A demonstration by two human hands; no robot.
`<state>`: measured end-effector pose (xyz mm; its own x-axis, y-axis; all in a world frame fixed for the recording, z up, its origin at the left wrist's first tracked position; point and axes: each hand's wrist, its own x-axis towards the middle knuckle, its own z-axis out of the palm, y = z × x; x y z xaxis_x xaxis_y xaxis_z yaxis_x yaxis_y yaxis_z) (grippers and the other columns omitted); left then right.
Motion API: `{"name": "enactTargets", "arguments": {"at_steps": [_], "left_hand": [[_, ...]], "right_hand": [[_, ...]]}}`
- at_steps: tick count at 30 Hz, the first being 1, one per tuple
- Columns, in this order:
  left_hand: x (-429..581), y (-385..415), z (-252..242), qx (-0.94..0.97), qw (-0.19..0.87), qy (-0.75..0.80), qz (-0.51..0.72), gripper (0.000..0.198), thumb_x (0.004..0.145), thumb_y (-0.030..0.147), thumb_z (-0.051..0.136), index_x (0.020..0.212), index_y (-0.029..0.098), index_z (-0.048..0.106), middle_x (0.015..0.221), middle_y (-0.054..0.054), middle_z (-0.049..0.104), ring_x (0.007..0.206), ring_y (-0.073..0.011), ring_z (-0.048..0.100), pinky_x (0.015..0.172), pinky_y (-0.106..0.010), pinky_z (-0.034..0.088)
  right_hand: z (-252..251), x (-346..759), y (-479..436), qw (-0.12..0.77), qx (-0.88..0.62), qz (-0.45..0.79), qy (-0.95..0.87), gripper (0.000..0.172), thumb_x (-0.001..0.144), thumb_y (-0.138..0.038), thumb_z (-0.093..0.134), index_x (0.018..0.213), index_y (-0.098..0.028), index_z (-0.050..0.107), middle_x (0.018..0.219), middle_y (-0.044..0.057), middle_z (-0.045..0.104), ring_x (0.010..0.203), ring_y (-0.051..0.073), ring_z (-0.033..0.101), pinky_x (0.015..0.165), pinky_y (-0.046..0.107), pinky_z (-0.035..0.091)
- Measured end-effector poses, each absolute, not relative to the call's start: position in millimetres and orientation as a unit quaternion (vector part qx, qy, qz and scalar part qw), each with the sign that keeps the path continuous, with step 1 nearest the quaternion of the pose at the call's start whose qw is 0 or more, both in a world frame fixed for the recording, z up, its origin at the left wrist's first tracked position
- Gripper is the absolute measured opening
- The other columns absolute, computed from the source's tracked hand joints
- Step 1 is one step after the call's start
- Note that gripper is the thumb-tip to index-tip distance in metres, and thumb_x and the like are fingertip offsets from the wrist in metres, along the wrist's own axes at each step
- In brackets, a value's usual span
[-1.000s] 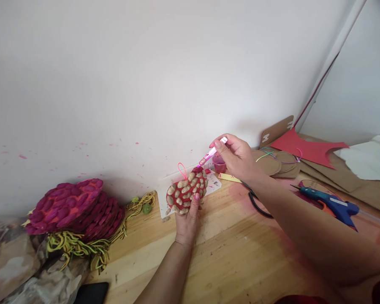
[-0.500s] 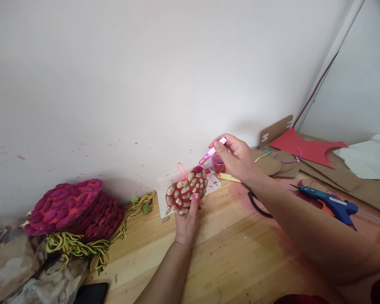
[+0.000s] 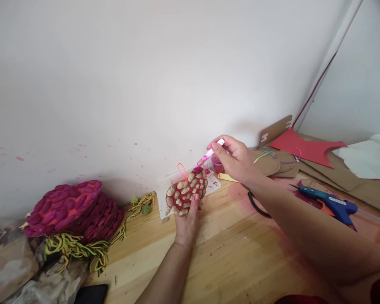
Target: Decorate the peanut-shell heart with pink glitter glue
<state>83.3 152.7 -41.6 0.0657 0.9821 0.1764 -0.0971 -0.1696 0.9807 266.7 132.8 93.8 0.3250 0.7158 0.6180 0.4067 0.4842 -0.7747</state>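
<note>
In my left hand (image 3: 188, 226) is a red disc covered with unshelled peanuts (image 3: 183, 195), held from below with the thumb over its front. A pink cord loop (image 3: 181, 170) sticks up from its top edge. My right hand (image 3: 232, 156) pinches a white-handled paintbrush (image 3: 210, 154) stained magenta. The brush tip meets the disc's upper right edge, where peanuts are dark magenta; the other peanuts are bare tan. Behind the right hand stands a small clear cup of magenta paint (image 3: 217, 164), partly hidden. A paint-spotted white sheet (image 3: 163, 207) lies beneath the disc.
At left are stacked magenta peanut-covered discs (image 3: 66, 207) with yellow-green yarn tassels (image 3: 72, 245), plastic bags (image 3: 15, 261) and a black phone-like object (image 3: 91, 293). At right lie a blue glue gun (image 3: 332, 204), cardboard discs (image 3: 266, 162) and red paper (image 3: 307, 147). A wall rises behind.
My right hand and the paintbrush have shifted slightly left, with the tip still at the disc's upper edge. The left hand and disc stay nearly in place.
</note>
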Motion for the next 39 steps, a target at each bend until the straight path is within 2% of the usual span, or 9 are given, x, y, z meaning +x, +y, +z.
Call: {"name": "enactTargets", "arguments": {"at_steps": [4,7,11,16,20,24,31,39], "left_hand": [[83.7,154.5,-46.0,0.529,0.519,0.408,0.533,0.061,0.076,0.062,0.078,0.114,0.016,0.069,0.097,-0.015,0.075,0.084,-0.0264,0.071,0.072,-0.039,0.058],[83.4,155.5,-48.3,0.529,0.524,0.407,0.529,0.057,0.077,0.061,0.078,0.111,0.016,0.070,0.094,-0.012,0.075,0.075,-0.0224,0.069,0.067,-0.036,0.058],[82.4,156.3,-50.7,0.539,0.517,0.410,0.523,0.054,0.078,0.060,0.077,0.108,0.016,0.070,0.090,-0.010,0.073,0.067,-0.0188,0.065,0.064,-0.033,0.056],[82.3,155.4,-49.2,0.538,0.515,0.417,0.521,0.051,0.078,0.060,0.077,0.103,0.016,0.071,0.087,-0.011,0.073,0.070,-0.0200,0.066,0.064,-0.033,0.056],[82.9,154.1,-45.6,0.525,0.526,0.411,0.528,0.057,0.075,0.061,0.079,0.109,0.016,0.070,0.091,-0.013,0.074,0.077,-0.0238,0.069,0.066,-0.035,0.056],[83.6,153.2,-44.2,0.525,0.530,0.409,0.525,0.062,0.073,0.063,0.080,0.112,0.016,0.070,0.096,-0.015,0.075,0.082,-0.0264,0.071,0.068,-0.038,0.057],[83.1,153.9,-46.7,0.541,0.508,0.402,0.536,0.062,0.077,0.064,0.077,0.116,0.016,0.069,0.099,-0.016,0.075,0.092,-0.0290,0.072,0.077,-0.042,0.059],[81.3,154.4,-45.1,0.550,0.509,0.410,0.519,0.064,0.077,0.066,0.075,0.115,0.016,0.069,0.099,-0.017,0.075,0.088,-0.0291,0.071,0.075,-0.042,0.058]], "right_hand": [[93.3,267.9,133.3,0.637,-0.510,0.113,-0.567,0.040,0.095,-0.059,0.059,0.089,-0.020,0.065,0.072,-0.001,0.060,0.061,0.011,0.051,0.057,0.026,0.039],[93.2,269.0,133.7,0.650,-0.501,0.134,-0.555,0.041,0.094,-0.060,0.059,0.089,-0.020,0.064,0.070,-0.003,0.056,0.055,0.010,0.047,0.053,0.026,0.036],[93.9,267.2,132.4,0.646,-0.495,0.120,-0.569,0.038,0.096,-0.057,0.059,0.089,-0.020,0.066,0.073,-0.002,0.058,0.062,0.011,0.051,0.058,0.026,0.039],[93.9,267.7,132.7,0.637,-0.510,0.101,-0.570,0.038,0.096,-0.056,0.058,0.089,-0.020,0.065,0.073,-0.002,0.059,0.063,0.011,0.052,0.060,0.026,0.040],[95.0,268.0,133.0,0.644,-0.506,0.118,-0.562,0.040,0.095,-0.059,0.058,0.089,-0.020,0.065,0.071,-0.002,0.057,0.058,0.011,0.049,0.055,0.026,0.037],[95.4,265.5,131.4,0.642,-0.495,0.111,-0.575,0.039,0.096,-0.058,0.058,0.089,-0.020,0.066,0.075,-0.001,0.061,0.064,0.012,0.052,0.058,0.025,0.039],[94.8,269.2,132.4,0.639,-0.506,0.088,-0.572,0.038,0.096,-0.056,0.057,0.088,-0.020,0.065,0.073,-0.002,0.060,0.062,0.011,0.051,0.060,0.026,0.039],[95.5,266.8,131.6,0.633,-0.502,0.105,-0.579,0.042,0.095,-0.060,0.058,0.089,-0.020,0.066,0.075,0.000,0.062,0.064,0.012,0.053,0.059,0.026,0.040]]}}
